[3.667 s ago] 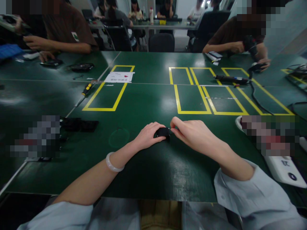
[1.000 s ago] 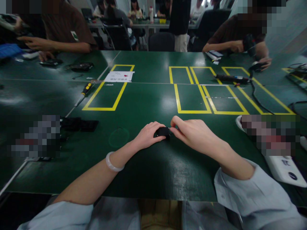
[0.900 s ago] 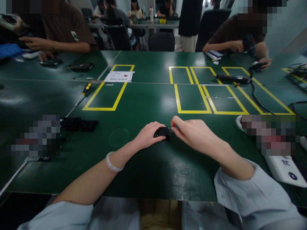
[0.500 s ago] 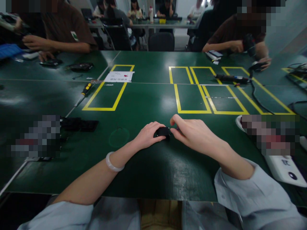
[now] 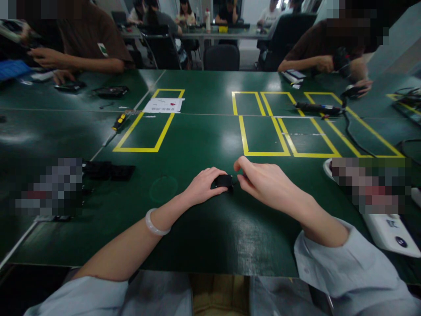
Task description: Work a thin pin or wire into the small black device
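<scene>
My left hand is closed around a small black part, with the fingers over its far side and the thumb along the near side. The part is held low over the green table, partly hidden by the hand; its kind cannot be made out. Just to its right is my right hand, its fingers curled and the thumb brought in towards them. A thin dark line runs between the part's right end and these fingertips. What the right fingers hold is too small to make out.
Yellow tape outlines mark the table. Black parts lie at left, beyond them a yellow-black screwdriver and a paper label. A white device lies at right. Two co-workers sit opposite, one holding a dark power tool.
My right thumb has drawn back slightly to the right, away from the black part. The left hand and the part stay in place.
</scene>
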A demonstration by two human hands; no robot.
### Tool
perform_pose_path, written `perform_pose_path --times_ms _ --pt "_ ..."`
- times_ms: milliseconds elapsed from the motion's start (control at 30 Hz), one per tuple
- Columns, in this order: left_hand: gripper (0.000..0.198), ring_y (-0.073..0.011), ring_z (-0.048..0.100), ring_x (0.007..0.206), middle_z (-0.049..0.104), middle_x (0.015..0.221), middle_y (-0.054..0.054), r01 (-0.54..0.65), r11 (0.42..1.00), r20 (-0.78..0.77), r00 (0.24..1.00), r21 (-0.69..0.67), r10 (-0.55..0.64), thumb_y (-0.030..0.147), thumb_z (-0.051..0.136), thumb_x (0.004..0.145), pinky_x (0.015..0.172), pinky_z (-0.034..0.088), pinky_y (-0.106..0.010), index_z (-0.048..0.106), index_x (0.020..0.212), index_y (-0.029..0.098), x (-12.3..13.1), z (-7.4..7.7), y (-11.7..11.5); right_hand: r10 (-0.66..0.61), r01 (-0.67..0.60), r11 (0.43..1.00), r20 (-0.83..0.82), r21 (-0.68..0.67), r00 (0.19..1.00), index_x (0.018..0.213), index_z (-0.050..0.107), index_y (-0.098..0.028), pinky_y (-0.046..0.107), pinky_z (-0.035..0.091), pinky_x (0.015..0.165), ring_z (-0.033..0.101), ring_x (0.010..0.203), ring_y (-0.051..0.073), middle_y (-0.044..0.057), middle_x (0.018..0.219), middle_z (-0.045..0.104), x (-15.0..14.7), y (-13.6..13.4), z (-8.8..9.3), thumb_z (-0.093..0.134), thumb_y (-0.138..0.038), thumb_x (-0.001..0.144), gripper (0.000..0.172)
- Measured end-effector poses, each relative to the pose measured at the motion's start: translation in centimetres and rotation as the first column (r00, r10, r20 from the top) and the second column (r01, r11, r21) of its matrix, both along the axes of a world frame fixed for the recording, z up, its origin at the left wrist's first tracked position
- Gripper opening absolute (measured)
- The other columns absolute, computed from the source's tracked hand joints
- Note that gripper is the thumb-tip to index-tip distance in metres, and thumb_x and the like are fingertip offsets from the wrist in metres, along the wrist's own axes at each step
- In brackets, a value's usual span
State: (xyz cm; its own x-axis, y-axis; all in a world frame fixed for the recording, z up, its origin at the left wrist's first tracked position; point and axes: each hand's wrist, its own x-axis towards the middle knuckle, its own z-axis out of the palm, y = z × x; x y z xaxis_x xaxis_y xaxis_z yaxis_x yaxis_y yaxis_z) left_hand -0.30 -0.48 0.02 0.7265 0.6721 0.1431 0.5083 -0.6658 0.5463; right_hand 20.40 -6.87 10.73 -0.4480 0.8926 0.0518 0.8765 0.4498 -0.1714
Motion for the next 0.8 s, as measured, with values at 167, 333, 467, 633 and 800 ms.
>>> perform_pose_path --times_ms 167,333,467,633,800 --pt "0.035 -0.0242 0.056 0.105 0.06 0.112 -0.006 0.003 1.0 0.0 1.0 -0.005 -0.003 0.042 0.059 0.088 0.093 0.043 -0.04 0.055 0.117 0.023 0.01 0.11 -0.03 -0.01 0.01 1.0 0.025 -0.007 1.0 0.104 0.047 -0.019 0.026 0.024 0.052 0.06 0.06 0.017 0.001 0.074 0.067 -0.14 0.04 0.06 0.036 -0.036 0.097 0.021" --pt "0.035 -0.0244 0.056 0.105 0.06 0.112 -0.006 -0.002 1.0 0.004 1.0 -0.006 0.002 0.041 0.06 0.088 0.093 0.044 -0.039 0.055 0.116 0.023 -0.02 0.19 -0.06 -0.002 0.002 1.0 0.059 -0.004 0.998 0.104 0.048 -0.019 0.026 0.023 0.051 0.06 0.059 0.016 0.002 0.074 0.067 -0.01 0.2 -0.14 0.034 -0.031 0.098 0.02" --pt "0.036 -0.0246 0.056 0.106 0.06 0.113 -0.006 0.001 1.0 0.004 1.0 -0.008 -0.001 0.041 0.06 0.088 0.093 0.044 -0.039 0.054 0.118 0.022 -0.05 0.1 -0.04 0.018 -0.018 1.0 0.019 0.01 1.0 0.105 0.047 -0.019 0.026 0.024 0.051 0.061 0.063 0.016 0.002 0.08 0.068 0.12 0.16 -0.29 0.036 -0.027 0.096 0.016" --pt "0.037 -0.0248 0.055 0.106 0.06 0.114 -0.006 0.005 1.0 0.007 1.0 -0.01 -0.005 0.042 0.06 0.088 0.094 0.044 -0.04 0.054 0.118 0.022 -0.05 0.02 -0.01 0.03 -0.03 0.999 0.0 0.013 1.0 0.104 0.047 -0.019 0.026 0.025 0.052 0.062 0.066 0.016 0.001 0.08 0.067 0.22 0.15 -0.4 0.039 -0.027 0.095 0.014" --pt "0.037 -0.0244 0.055 0.105 0.06 0.114 -0.006 0.0 1.0 0.003 1.0 -0.011 0.0 0.042 0.06 0.088 0.094 0.044 -0.04 0.054 0.119 0.023 -0.01 0.16 -0.06 0.025 -0.025 1.0 0.024 0.005 0.999 0.101 0.048 -0.02 0.026 0.023 0.052 0.063 0.064 0.017 0.001 0.076 0.067 0.04 0.04 0.01 0.037 -0.033 0.097 0.018"
